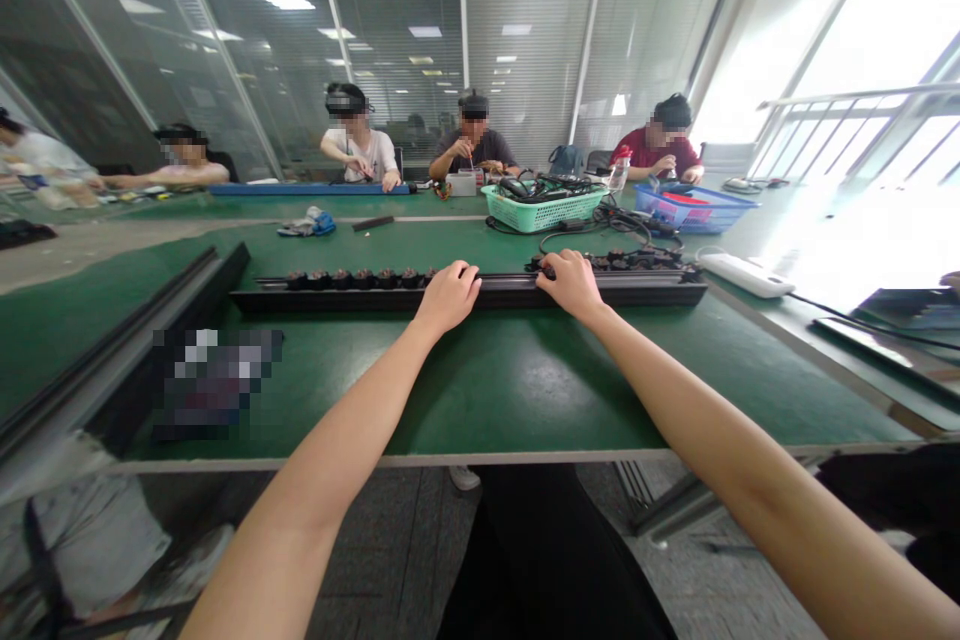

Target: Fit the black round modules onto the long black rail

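Note:
A long black power strip housing lies across the green table, with rows of black socket modules seated along its top. My left hand is curled with its fingers pressed on the strip near the middle, at a socket module. My right hand is curled too, its fingertips gripping a black socket module at the strip just right of centre. Both arms reach straight forward from the table's near edge.
Long black rails lie at the left. A green basket of cables, a blue basket and a white power strip sit beyond the strip. Several people work at the far side of the table.

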Tool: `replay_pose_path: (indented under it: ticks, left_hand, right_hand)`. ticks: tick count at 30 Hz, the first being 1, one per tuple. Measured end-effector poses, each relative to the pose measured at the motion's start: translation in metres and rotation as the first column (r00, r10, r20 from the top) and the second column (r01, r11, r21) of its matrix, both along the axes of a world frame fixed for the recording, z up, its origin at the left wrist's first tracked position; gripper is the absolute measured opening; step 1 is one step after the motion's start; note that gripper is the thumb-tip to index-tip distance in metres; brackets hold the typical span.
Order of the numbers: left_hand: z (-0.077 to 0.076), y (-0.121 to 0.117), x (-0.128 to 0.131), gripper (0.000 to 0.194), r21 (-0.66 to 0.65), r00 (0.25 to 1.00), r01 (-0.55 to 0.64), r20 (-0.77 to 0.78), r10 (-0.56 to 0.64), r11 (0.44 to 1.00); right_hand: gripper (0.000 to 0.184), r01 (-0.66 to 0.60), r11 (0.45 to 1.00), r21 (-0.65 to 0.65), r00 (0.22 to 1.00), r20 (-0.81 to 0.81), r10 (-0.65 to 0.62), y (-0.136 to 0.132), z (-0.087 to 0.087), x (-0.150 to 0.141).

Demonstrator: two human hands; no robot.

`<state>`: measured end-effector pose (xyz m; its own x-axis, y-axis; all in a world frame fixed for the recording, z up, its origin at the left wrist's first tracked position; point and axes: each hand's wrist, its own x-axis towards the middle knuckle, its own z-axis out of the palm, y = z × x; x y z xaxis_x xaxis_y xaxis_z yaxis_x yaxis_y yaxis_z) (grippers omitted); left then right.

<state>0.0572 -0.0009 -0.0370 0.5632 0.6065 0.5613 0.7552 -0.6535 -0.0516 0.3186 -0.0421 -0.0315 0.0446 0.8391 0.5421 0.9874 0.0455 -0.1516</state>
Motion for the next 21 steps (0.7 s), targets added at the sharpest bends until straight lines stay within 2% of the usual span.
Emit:
replay_pose_path:
  ticks: [21]
  left_hand:
    - [-0.0013,0.0024,0.0003,0.04,-0.007,1.0,0.007,0.011,-0.007,1.0]
  right_hand:
    - [0.029,-0.001,0.999,-0.053,0.999,0.034,0.003,0.0,0.0008,0.0058]
